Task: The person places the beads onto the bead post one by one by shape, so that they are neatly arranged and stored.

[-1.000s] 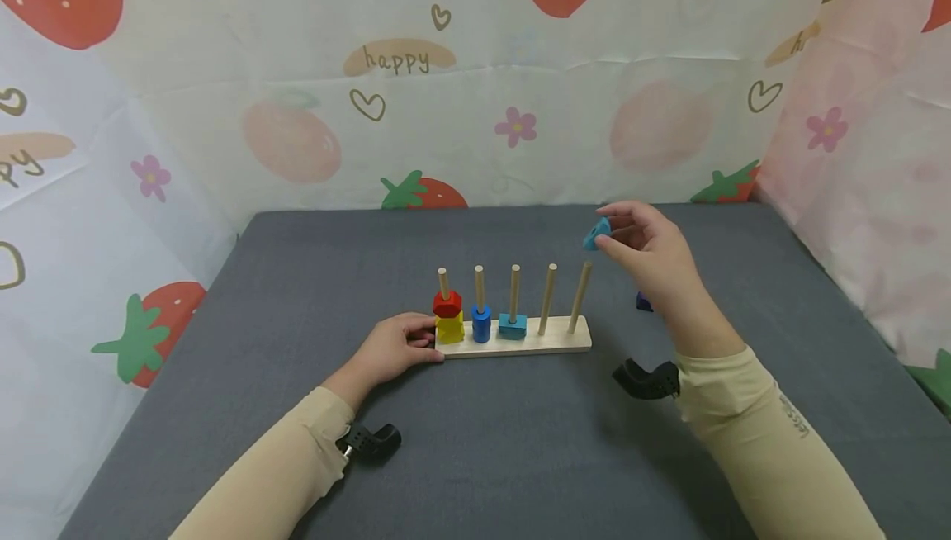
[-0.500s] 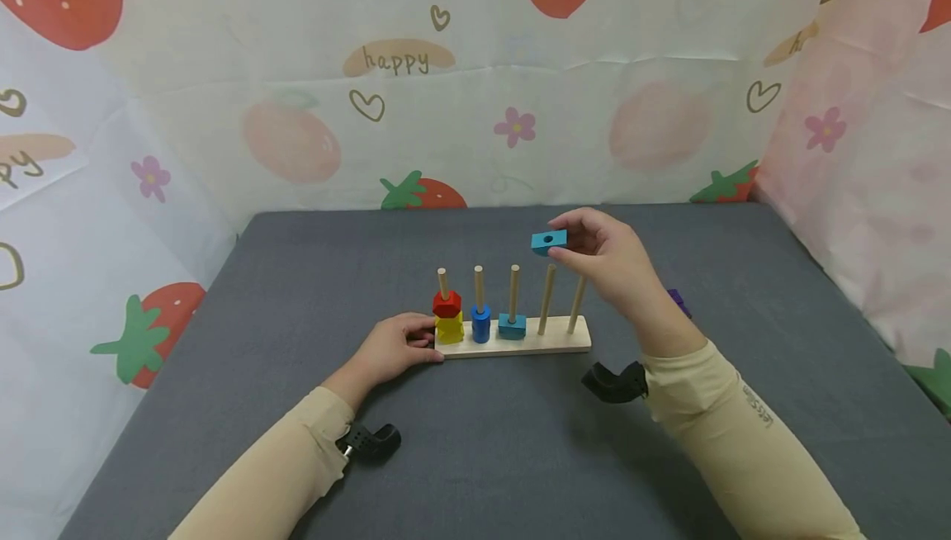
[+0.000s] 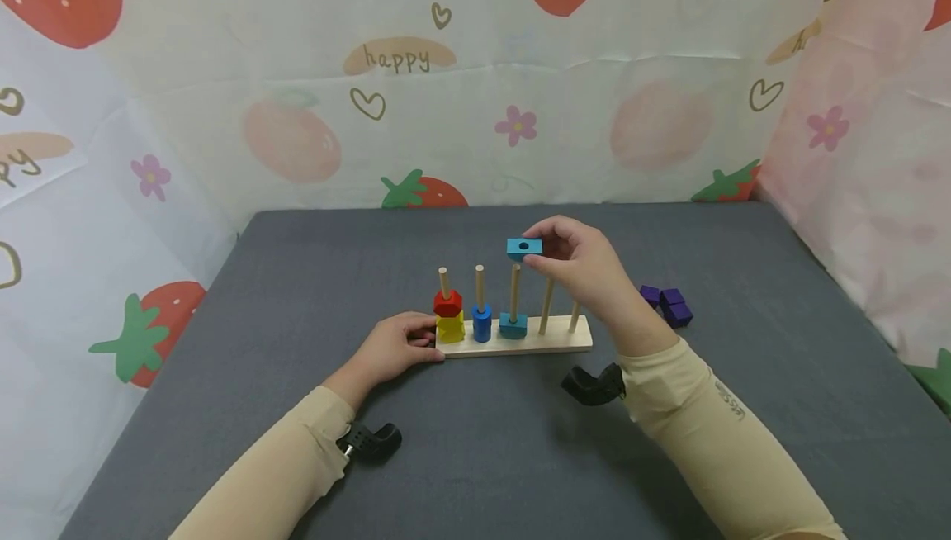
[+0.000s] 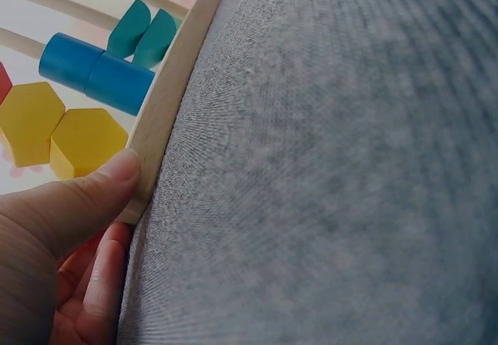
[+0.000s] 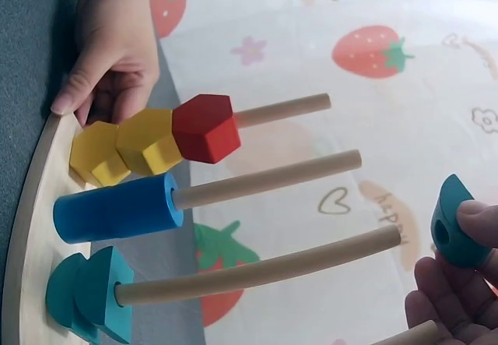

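My left hand [image 3: 386, 350] grips the left end of a wooden peg stand [image 3: 557, 342], thumb on the edge of its base. Between thumb and fingers, my right hand [image 3: 583, 263] pinches a teal half-round block [image 3: 514, 248] with a hole through it. That block is just above the third peg [image 3: 515, 292], apart from its tip in the right wrist view. Two teal blocks [image 5: 109, 294] sit low on this peg. Blue cylinders [image 5: 117, 207] are stacked on the second peg. The first carries two yellow hexagonal blocks [image 5: 148, 139] under a red one [image 5: 206, 129].
Several purple blocks [image 3: 674, 309] lie on the grey tablecloth [image 3: 475, 457] to the right of the stand, beside my right forearm. The fourth peg [image 3: 546, 309] and a fifth rise behind my right hand. A printed curtain [image 3: 565, 152] hangs behind the table.
My right hand has carried the teal block leftward and slightly down, from over the fifth peg to over the third, turning its hole into view. Purple blocks are uncovered. The left hand stays put.
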`<state>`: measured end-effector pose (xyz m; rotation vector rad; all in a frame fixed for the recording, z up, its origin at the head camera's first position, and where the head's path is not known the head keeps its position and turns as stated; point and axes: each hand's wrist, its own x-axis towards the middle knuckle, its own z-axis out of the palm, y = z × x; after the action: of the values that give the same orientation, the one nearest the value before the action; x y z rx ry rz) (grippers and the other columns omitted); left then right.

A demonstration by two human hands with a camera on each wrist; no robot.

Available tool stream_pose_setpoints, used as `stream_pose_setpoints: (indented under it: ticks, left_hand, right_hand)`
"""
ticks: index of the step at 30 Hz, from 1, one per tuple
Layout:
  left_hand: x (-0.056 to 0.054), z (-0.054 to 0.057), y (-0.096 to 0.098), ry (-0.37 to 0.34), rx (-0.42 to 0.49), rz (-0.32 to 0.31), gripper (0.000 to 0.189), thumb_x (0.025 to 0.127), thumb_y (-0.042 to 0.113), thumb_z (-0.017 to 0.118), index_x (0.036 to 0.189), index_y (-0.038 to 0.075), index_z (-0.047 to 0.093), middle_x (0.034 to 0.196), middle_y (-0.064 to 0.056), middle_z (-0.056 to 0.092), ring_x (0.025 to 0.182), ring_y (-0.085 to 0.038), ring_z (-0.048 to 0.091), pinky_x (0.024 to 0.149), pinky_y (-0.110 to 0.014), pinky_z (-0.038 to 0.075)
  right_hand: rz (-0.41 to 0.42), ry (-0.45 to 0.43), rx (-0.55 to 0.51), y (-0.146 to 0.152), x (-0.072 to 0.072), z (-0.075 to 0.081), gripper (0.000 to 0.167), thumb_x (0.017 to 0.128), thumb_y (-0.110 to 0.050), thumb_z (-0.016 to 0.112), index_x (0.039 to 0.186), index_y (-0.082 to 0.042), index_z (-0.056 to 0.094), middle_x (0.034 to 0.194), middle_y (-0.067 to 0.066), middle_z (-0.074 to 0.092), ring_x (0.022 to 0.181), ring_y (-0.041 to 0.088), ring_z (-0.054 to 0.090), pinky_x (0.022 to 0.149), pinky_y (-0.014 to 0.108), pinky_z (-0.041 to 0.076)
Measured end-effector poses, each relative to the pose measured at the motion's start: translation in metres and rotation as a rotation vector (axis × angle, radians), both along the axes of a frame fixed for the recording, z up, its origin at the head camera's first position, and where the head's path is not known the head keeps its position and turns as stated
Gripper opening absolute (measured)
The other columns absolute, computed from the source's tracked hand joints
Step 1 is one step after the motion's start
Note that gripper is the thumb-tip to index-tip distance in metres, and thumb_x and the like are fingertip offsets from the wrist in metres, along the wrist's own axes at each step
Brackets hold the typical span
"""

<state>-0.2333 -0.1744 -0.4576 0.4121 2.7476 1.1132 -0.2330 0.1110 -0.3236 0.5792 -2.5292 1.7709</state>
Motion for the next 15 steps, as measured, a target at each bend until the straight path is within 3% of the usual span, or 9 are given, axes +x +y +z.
stream_pose_setpoints:
  ticks: [15]
  left_hand:
    - [-0.0013,-0.0019,-0.0009,0.0,0.001,0.002,0.053,0.072,0.032,0.078,0.12,0.015,0.062,0.108,0.001,0.06,0.086,-0.01,0.054,0.082,-0.031,0.047]
  right_hand:
    - [-0.016,-0.066,0.026,-0.0085,-0.0007,-0.0089,0.021,0.086,-0.012,0.064,0.107,-0.009,0.06,0.1,0.007,0.06,0.088,0.019,0.057,0.078,0.033,0.047]
